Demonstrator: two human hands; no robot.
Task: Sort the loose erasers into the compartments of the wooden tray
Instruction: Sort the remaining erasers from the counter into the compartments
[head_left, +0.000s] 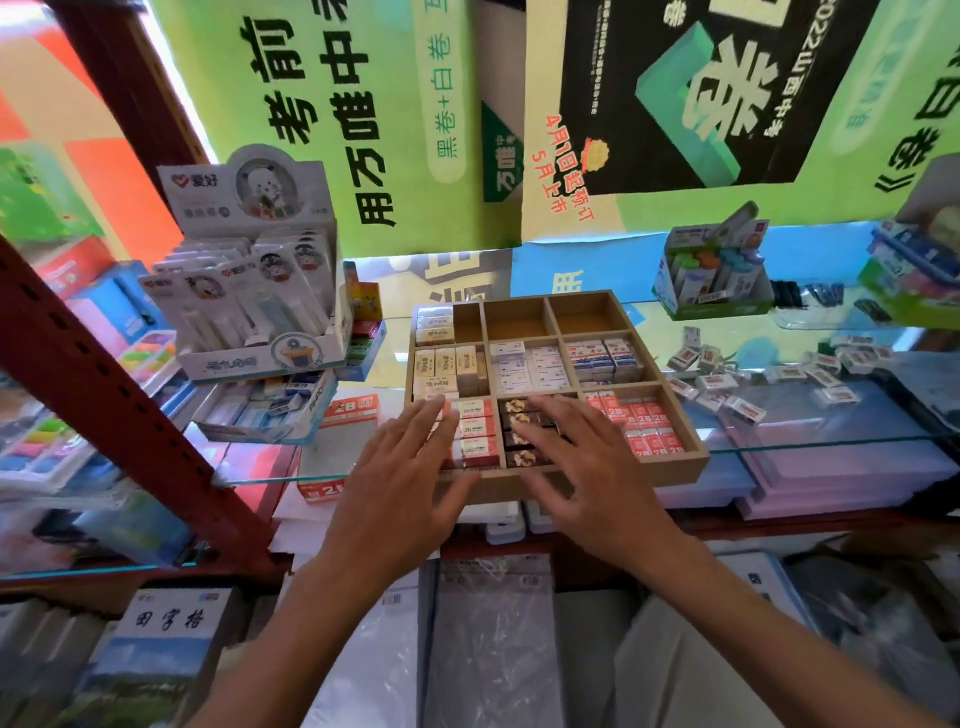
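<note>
I have both hands out over the near edge of the wooden tray, which sits on a glass shelf. My left hand is spread flat, its grip wide open and holding nothing, with the fingertips lying over the near-left compartment beside the red and white erasers printed "2B". My right hand is likewise open, fingers straight and splayed, resting over the dark brown patterned erasers in the near-middle compartment; I cannot tell whether the fingertips press on them or only hover. The near-right compartment holds more red erasers marked "2B", laid in rows. In the middle row, the left compartment is packed with cream erasers, the middle one with white erasers, and the right one with blue, red and white erasers; their print is too small to read. In the far row, the left compartment has a few cream ones stacked at its left side, and the two others show bare wood. The loose erasers lie scattered on the glass shelf to the right of the tray, well apart from my hands. Left of the tray stands a white display box of carded items, and a red "2B" box lies just beside the tray's left wall. Lower left, a booklet reads "田字格".
</note>
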